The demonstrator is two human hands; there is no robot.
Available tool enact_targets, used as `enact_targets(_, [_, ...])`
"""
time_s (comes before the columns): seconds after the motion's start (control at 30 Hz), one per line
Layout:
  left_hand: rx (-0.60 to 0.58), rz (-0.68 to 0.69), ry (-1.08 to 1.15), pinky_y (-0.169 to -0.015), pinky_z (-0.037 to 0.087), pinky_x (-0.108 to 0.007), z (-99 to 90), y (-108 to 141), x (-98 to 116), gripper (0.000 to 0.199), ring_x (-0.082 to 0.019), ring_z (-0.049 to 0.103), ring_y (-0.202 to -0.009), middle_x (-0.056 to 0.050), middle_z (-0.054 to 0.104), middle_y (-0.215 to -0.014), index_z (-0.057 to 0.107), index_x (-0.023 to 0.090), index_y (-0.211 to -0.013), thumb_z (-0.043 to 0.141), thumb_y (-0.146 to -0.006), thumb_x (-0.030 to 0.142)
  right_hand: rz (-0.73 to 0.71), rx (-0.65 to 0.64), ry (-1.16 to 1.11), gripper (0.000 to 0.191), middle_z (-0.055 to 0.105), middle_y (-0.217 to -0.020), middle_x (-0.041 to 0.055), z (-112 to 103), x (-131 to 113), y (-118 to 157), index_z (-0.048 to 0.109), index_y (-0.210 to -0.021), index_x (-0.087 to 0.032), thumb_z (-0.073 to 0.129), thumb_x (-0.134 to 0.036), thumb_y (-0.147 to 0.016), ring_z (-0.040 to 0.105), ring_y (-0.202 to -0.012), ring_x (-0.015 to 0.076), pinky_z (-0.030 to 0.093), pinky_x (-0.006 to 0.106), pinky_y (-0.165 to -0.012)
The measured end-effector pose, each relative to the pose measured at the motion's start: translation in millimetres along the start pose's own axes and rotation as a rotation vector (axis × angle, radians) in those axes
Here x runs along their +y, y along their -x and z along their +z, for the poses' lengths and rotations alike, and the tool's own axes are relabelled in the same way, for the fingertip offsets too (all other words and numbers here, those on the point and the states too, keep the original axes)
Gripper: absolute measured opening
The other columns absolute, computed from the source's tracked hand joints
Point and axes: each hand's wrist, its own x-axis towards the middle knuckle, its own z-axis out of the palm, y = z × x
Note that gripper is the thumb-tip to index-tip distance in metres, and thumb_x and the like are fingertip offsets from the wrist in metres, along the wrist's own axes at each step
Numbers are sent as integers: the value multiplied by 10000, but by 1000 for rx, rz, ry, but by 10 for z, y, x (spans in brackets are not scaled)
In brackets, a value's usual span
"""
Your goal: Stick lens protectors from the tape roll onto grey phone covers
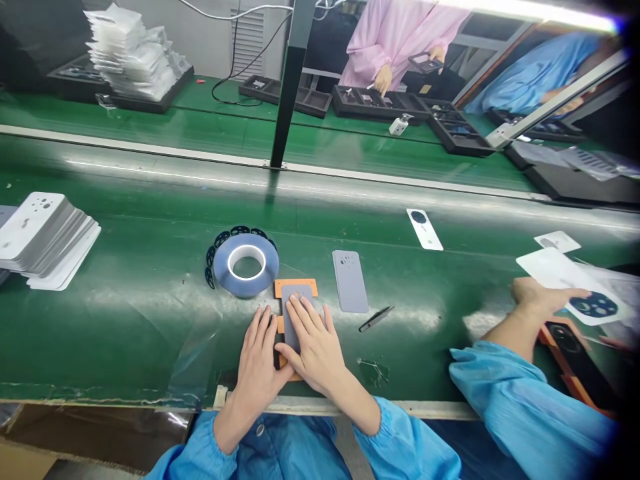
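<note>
A grey phone-shaped sheet [290,333] with holes near its top lies on an orange fixture [280,288] at the front of the green bench. My right hand [313,340] lies flat on the sheet, fingers spread over its upper part. Beside it, my left hand [260,353] rests along the fixture's left side with fingers stretched out. The thumbs are near each other at the lower part of the sheet. Just behind the fixture is a blue tape roll [220,267] with black ring-like pieces along its far edge. Another grey sheet [351,287] lies to the right.
Tweezers [376,320] lie right of my hands. A stack of white sheets [65,247] stands at the left, a white card [425,230] farther back. At right, a co-worker's hand [540,300] holds a white sheet near another orange fixture [563,367]. Trays [375,107] line the far bench.
</note>
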Motion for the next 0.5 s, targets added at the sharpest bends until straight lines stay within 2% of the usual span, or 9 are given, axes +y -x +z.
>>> enact_targets(0.17, [7, 3, -18, -1160, 401, -558, 4, -4, 7, 766, -355, 292, -1523, -199, 393, -1598, 297, 122, -1553, 623, -875, 268, 47, 1, 13, 751, 407, -1606, 114, 18, 20, -115, 399, -1563, -148, 402, -639, -994, 353, -1472, 354, 143, 554, -1215])
enact_targets(0.33, [12, 2, -15, -1163, 402, -558, 7, -8, 14, 762, -353, 305, -1517, -201, 408, -1589, 319, 116, -1537, 637, -857, 248, 73, 10, 17, 718, 431, -1593, 112, 26, 0, -134, 391, -1570, -174, 426, -604, -997, 370, -1462, 362, 170, 565, -1207])
enact_targets(0.5, [23, 5, 15, -1172, 393, -552, 15, -7, -2, 758, -348, 301, -1519, -208, 411, -1585, 341, 101, -1529, 646, -853, 257, 70, 24, -20, 692, 464, -1571, 123, -33, -11, -138, 450, -1534, -176, 440, -609, -994, 393, -1445, 363, 196, 584, -1196])
